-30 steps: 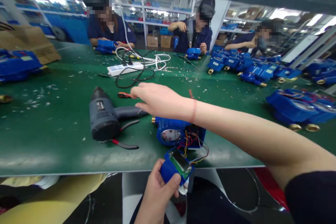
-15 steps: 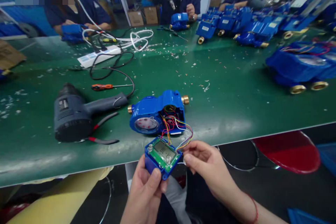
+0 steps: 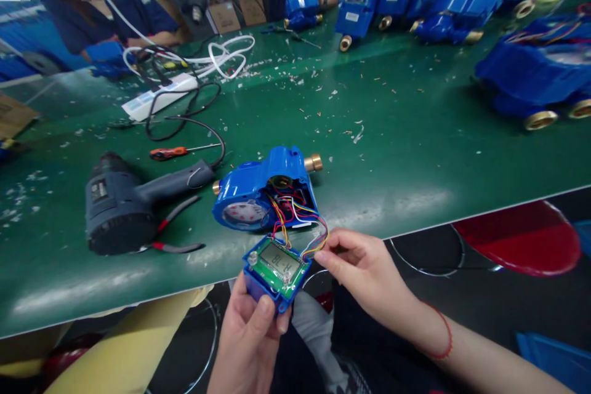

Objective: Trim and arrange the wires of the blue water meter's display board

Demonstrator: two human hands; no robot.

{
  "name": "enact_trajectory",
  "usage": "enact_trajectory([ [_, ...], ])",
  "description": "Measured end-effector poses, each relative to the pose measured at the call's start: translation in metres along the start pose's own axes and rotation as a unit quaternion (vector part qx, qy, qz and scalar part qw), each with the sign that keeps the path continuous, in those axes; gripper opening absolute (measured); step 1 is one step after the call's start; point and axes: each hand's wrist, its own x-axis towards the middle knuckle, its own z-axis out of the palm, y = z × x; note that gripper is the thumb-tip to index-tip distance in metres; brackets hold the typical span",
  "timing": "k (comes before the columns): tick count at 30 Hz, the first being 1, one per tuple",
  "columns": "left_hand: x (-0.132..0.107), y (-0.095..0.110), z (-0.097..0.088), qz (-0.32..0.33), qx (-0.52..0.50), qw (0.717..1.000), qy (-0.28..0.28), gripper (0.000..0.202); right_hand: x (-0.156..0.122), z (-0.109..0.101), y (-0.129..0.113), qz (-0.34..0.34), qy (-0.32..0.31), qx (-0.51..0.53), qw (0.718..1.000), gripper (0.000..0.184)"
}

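Observation:
My left hand [image 3: 252, 332] grips a small blue module with a green circuit board and LCD display [image 3: 276, 269], held just off the table's near edge. Coloured wires [image 3: 302, 225] run from the module into an open blue water meter [image 3: 263, 194] lying on the green table [image 3: 406, 154]. My right hand [image 3: 364, 268] pinches those wires beside the module with thumb and fingertips.
A dark heat gun [image 3: 124, 203] lies left of the meter, with an orange screwdriver [image 3: 170, 151], a white power strip [image 3: 159, 95] and cables behind. Several blue meters [image 3: 530, 71] crowd the right side. Other people work across the table. Red stool [image 3: 521, 240] below right.
My right hand drew back from over the heat gun to the wires at the module. The view tilted down, and the display module now faces up.

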Motion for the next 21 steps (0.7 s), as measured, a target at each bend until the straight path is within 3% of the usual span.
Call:
enact_trajectory([
  [4,0.001,0.001,-0.002,0.016,0.007,0.999,0.030,0.043,0.004,-0.032,-0.004,-0.061,0.083,-0.110,0.989,0.017],
  [6,0.000,0.001,-0.003,0.017,0.005,0.999,0.027,0.044,0.006,-0.045,-0.007,-0.078,0.128,-0.184,0.971,0.026],
  [9,0.000,0.001,-0.003,0.004,-0.010,1.000,0.012,0.041,0.005,-0.047,-0.010,-0.111,0.125,-0.288,0.943,0.040],
  [11,-0.001,0.001,-0.003,0.002,-0.014,1.000,0.006,0.039,0.003,-0.035,-0.012,-0.092,0.080,-0.245,0.962,0.028],
  [13,0.000,0.002,-0.004,0.003,-0.011,1.000,-0.002,0.038,0.002,-0.019,-0.012,-0.031,0.019,-0.127,0.991,0.015],
  [16,0.001,0.001,-0.012,-0.014,0.027,0.999,-0.015,0.042,0.003,0.001,-0.009,0.039,-0.041,0.028,0.998,0.019],
  [19,0.003,0.002,-0.025,-0.007,0.187,0.982,0.004,0.053,0.008,0.008,-0.007,0.044,-0.036,0.080,0.995,0.019],
  [21,0.002,0.006,-0.028,0.098,0.335,0.934,0.075,0.054,0.010,0.007,-0.006,0.043,-0.030,0.074,0.996,0.019],
])
